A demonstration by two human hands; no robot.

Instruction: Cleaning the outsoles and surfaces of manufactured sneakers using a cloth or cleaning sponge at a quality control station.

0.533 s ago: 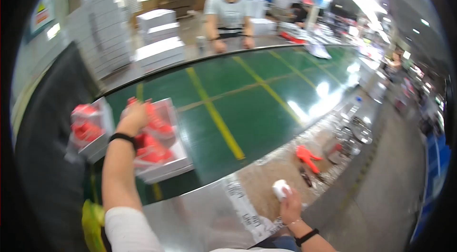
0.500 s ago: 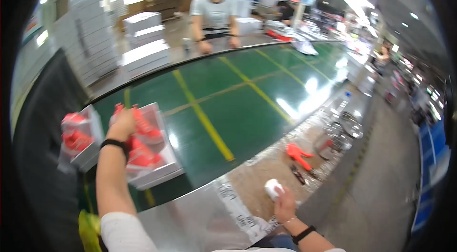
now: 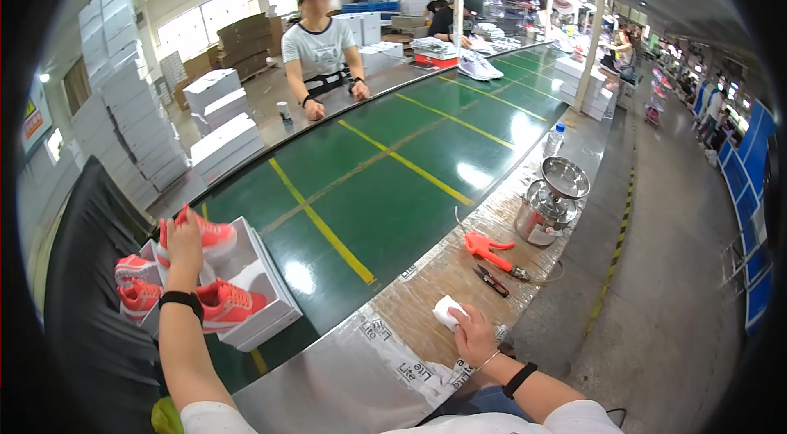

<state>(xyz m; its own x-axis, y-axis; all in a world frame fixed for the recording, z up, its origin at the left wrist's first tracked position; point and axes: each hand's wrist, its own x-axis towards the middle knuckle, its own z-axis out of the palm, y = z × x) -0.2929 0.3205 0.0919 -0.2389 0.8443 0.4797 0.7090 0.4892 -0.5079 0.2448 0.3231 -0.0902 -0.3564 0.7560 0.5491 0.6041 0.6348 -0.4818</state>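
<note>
At the left, my left hand is closed on a coral-red sneaker with a pale sole, at the far end of an open white shoebox. A matching coral sneaker lies in the near part of that box, beside white paper. My right hand grips a white wad, perhaps cloth or paper, over the wrapped bench top. Beyond it on the bench lie small black-handled snips and an orange-red air blow gun.
A second shoebox with coral sneakers stands at the left end of the green conveyor belt. A metal pump dispenser and plastic bottle stand along the bench. Across the belt is a co-worker, near stacked white boxes.
The whole view has shifted and sharpened. My left hand's sneaker now sits higher over the far end of the box. My right hand still holds the white wad.
</note>
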